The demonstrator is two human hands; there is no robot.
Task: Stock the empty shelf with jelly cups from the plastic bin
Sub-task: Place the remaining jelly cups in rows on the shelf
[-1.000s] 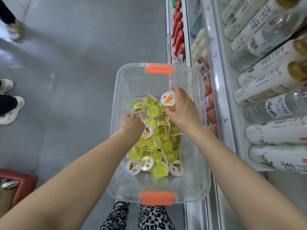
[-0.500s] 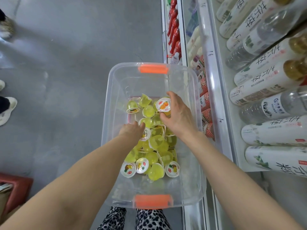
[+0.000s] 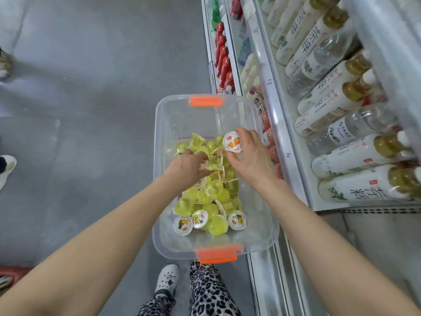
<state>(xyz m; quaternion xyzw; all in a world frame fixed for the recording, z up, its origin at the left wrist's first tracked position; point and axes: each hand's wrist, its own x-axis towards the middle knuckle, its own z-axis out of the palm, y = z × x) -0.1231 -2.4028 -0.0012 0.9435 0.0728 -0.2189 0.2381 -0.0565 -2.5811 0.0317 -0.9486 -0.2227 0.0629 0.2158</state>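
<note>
A clear plastic bin point(image 3: 164, 156) with orange handles stands on the floor below me, holding several yellow jelly cups point(image 3: 216, 190) with white fruit-printed lids. My right hand point(image 3: 250, 160) is inside the bin and grips one jelly cup point(image 3: 232, 142) by its rim, lid facing up. My left hand point(image 3: 186, 165) reaches into the pile with fingers curled round a cup point(image 3: 203, 165) that shows only partly. The shelf unit point(image 3: 273, 115) runs along the bin's right side.
The shelves on the right hold white tea bottles point(image 3: 355, 153), clear water bottles and red bottles point(image 3: 223, 58) lower down. Grey floor lies to the left, with other people's shoes point(image 3: 6, 163) at the left edge. My own white shoe point(image 3: 167, 279) stands just below the bin.
The view has shifted so the bin sits lower and further right. My left hand pushed deeper into the pile. My right hand keeps hold of the orange-lidded cup.
</note>
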